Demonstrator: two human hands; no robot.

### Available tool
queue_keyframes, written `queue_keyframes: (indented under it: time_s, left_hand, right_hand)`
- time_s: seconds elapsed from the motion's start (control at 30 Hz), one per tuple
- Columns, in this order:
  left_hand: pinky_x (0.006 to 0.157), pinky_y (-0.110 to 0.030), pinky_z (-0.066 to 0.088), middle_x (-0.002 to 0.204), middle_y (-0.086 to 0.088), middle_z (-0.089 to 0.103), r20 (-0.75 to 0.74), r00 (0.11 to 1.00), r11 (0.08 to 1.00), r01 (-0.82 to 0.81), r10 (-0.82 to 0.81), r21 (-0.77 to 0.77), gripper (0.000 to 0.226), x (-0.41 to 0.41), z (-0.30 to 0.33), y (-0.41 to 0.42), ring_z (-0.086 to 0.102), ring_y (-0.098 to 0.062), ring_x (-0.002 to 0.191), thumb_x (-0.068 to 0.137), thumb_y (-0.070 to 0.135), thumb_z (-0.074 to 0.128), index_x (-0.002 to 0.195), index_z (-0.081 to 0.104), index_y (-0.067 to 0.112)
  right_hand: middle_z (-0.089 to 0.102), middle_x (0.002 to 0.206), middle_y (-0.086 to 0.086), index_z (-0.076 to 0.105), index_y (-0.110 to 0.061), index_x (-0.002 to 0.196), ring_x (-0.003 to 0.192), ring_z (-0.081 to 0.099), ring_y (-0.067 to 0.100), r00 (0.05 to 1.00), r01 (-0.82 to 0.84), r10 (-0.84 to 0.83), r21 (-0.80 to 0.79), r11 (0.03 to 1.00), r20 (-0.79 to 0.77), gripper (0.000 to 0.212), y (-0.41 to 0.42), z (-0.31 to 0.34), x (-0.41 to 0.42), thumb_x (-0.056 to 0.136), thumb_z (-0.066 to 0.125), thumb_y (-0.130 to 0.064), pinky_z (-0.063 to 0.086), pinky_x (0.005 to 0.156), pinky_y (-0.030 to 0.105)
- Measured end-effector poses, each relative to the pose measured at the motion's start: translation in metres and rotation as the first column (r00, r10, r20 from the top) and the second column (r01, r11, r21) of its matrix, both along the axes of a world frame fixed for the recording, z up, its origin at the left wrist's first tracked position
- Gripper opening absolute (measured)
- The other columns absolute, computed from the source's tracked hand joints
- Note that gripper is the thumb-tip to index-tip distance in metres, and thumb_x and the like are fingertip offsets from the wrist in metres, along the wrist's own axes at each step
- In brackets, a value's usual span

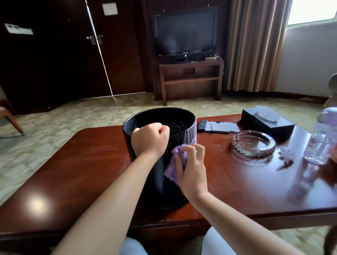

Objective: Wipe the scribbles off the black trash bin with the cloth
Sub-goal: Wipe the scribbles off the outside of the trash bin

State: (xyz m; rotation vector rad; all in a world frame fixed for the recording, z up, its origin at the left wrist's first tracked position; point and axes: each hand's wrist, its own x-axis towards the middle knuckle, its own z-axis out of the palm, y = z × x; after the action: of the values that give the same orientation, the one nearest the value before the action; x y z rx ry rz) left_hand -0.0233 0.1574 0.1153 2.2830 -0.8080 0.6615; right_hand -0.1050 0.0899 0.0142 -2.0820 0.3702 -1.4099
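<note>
Bin: the black bin (159, 186) stands upright on the table (78, 171), near the front edge and about mid-width; its open top faces up, and something dark lies inside.
Scribbles: faint light lines (189, 138) show on the bin's upper right side, just above the cloth.
Cloth: the purple cloth (173, 166) is pressed flat against the bin's front-right wall, partly bunched at the top, with its lower corner hanging free.
Left hand: the left hand (149, 141) has its fingers curled over the bin's near rim, gripping it.
Right hand: the right hand (191, 169) holds the cloth, fingers bent around its bunched top and pushing it against the bin.
Right of the bin: a glass ashtray (253, 143), a black tissue box (267, 122), a clear bottle (324, 136) with a lilac cap, and a small crumpled lilac scrap (287, 154) all sit on the table.
Behind the bin: a flat dark item with white paper (215, 127) lies on the table.
Room: a TV (185, 33) on a stand against the far wall, curtains (256, 39) to its right.
</note>
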Motion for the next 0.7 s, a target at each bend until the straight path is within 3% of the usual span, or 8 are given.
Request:
queue_keyframes:
  time_s: [0.1, 0.2, 0.33, 0.43, 0.53, 0.63, 0.7]
  left_hand:
    - [0.059, -0.030, 0.018, 0.044, -0.003, 0.032, 0.006, 1.000, 1.000, -0.019, 0.019, 0.016, 0.045, -0.002, 0.001, -0.001, 0.040, -0.028, 0.057, 0.088, 0.022, 0.047, 0.048, 0.029, 0.010]
    - [0.059, -0.030, 0.018, 0.044, -0.002, 0.032, 0.013, 1.000, 0.999, -0.025, 0.025, 0.023, 0.046, -0.002, 0.000, -0.001, 0.040, -0.028, 0.057, 0.088, 0.022, 0.048, 0.048, 0.030, 0.010]
    - [0.059, -0.030, 0.017, 0.045, -0.001, 0.031, 0.030, 0.999, 0.999, -0.012, 0.011, 0.036, 0.046, -0.001, 0.000, -0.001, 0.039, -0.026, 0.057, 0.089, 0.026, 0.045, 0.048, 0.030, 0.011]
    - [0.060, -0.029, 0.018, 0.043, 0.000, 0.030, 0.057, 0.998, 0.999, -0.013, 0.011, 0.035, 0.038, 0.000, -0.002, -0.002, 0.036, -0.026, 0.054, 0.079, 0.032, 0.032, 0.047, 0.028, 0.011]
    - [0.060, -0.029, 0.020, 0.042, -0.001, 0.031, 0.062, 0.998, 1.000, 0.002, -0.004, 0.023, 0.034, 0.001, -0.004, -0.002, 0.038, -0.027, 0.053, 0.074, 0.032, 0.030, 0.047, 0.028, 0.011]
    - [0.060, -0.030, 0.018, 0.042, -0.001, 0.031, 0.069, 0.998, 1.000, 0.002, -0.004, 0.017, 0.034, 0.002, -0.005, -0.003, 0.036, -0.026, 0.052, 0.073, 0.032, 0.030, 0.047, 0.028, 0.011]
    - [0.060, -0.031, 0.016, 0.042, 0.000, 0.030, 0.083, 0.997, 1.000, -0.008, 0.006, 0.024, 0.034, 0.002, -0.005, -0.003, 0.033, -0.026, 0.051, 0.074, 0.032, 0.030, 0.047, 0.027, 0.011]
  right_hand:
    - [0.043, 0.114, 0.002, 0.047, -0.025, 0.101, 0.081, 0.061, 0.026, 0.993, -0.014, 0.019, 0.043, 0.999, -0.118, 0.019, 0.002, -0.015, -0.007, 0.093, 0.044, -0.042, 0.051, 0.063, 0.035]
    - [0.045, 0.112, 0.004, 0.056, -0.013, 0.103, 0.086, 0.057, 0.020, 1.000, -0.018, 0.018, 0.048, 0.999, 0.002, 0.029, 0.000, 0.013, -0.002, 0.093, 0.044, -0.038, 0.046, 0.068, 0.027]
    - [0.047, 0.113, 0.008, 0.054, -0.013, 0.104, 0.086, 0.054, 0.018, 0.997, -0.009, 0.008, 0.012, 1.000, 0.071, 0.020, -0.008, 0.039, 0.007, 0.094, 0.048, -0.029, 0.045, 0.067, 0.026]
    - [0.047, 0.113, 0.009, 0.050, -0.015, 0.105, 0.079, 0.058, 0.024, 0.998, 0.008, -0.010, -0.031, 0.999, -0.061, 0.026, -0.005, 0.009, -0.001, 0.094, 0.041, -0.036, 0.045, 0.058, 0.028]
    - [0.047, 0.114, 0.008, 0.054, -0.007, 0.107, 0.077, 0.060, 0.028, 0.980, 0.009, -0.004, 0.024, 1.000, -0.198, 0.023, -0.004, -0.007, -0.012, 0.097, 0.047, -0.026, 0.041, 0.057, 0.027]
    - [0.048, 0.112, 0.008, 0.055, -0.005, 0.105, 0.079, 0.054, 0.019, 0.997, 0.005, -0.001, 0.048, 0.999, -0.077, 0.018, -0.010, 0.026, -0.009, 0.096, 0.051, -0.019, 0.042, 0.065, 0.028]
    - [0.046, 0.113, 0.005, 0.054, -0.006, 0.106, 0.078, 0.045, 0.010, 1.000, -0.004, 0.006, 0.094, 0.996, -0.016, 0.017, -0.017, 0.054, -0.003, 0.096, 0.050, -0.020, 0.036, 0.067, 0.018]
